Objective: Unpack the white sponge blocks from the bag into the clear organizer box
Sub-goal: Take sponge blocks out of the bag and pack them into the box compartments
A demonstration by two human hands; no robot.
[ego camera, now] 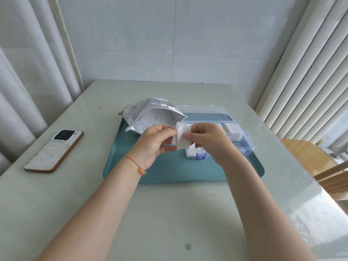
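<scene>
Pinched at frame centre between left hand (153,137) and right hand (205,137) — one white sponge block (182,137) (long axis near upright), clear organizer box (226,132) just right, nearer the right hand; bag (150,113) behind.

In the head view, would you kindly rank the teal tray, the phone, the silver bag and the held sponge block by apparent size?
Largest to smallest:
1. teal tray
2. silver bag
3. phone
4. sponge block
Bag and phone look close, and the phone lies nearer the camera, so their order is unsure.

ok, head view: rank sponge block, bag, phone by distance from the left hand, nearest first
1. Sponge block: pinched in the left hand, right hand also on it.
2. Bag: just behind, on the tray.
3. Phone: far left, on the table.
</scene>
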